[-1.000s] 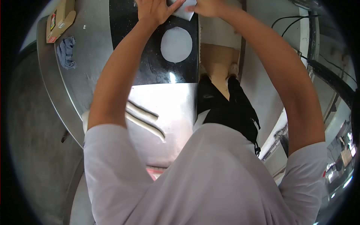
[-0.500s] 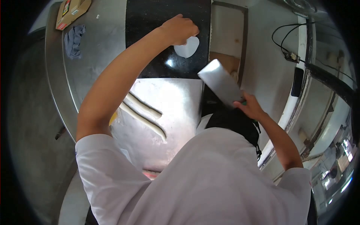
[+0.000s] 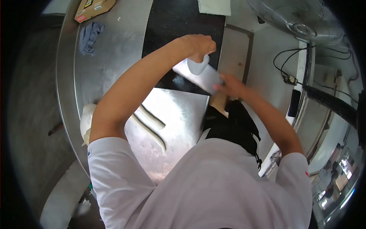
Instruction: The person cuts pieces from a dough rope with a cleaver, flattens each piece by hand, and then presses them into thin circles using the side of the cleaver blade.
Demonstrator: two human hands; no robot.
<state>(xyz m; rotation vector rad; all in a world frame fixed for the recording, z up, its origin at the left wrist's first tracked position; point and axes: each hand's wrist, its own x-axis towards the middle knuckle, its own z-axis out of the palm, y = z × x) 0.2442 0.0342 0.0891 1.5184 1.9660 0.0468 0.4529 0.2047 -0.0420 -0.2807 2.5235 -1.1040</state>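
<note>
Left hand [image 3: 200,47] pinches far edge of pale disc [image 3: 198,68] above black board [image 3: 179,26]; right hand [image 3: 230,86], blurred, wraps handle of cleaver [image 3: 206,81] at board's near right corner. Disc likely light, soft, easily torn: hold by rim. Cleaver likely heavy, stiff: hold by handle. Disc smooth, rounded, partly hidden; cleaver broad, shiny.

We see a stainless-steel table [image 3: 118,49] bearing a black slab [image 3: 167,28], a crumpled grey-blue cloth [image 3: 89,38] and a cardboard box [image 3: 96,9]. Nearer us, two dough ropes [image 3: 150,134] lie on its metal.
</note>
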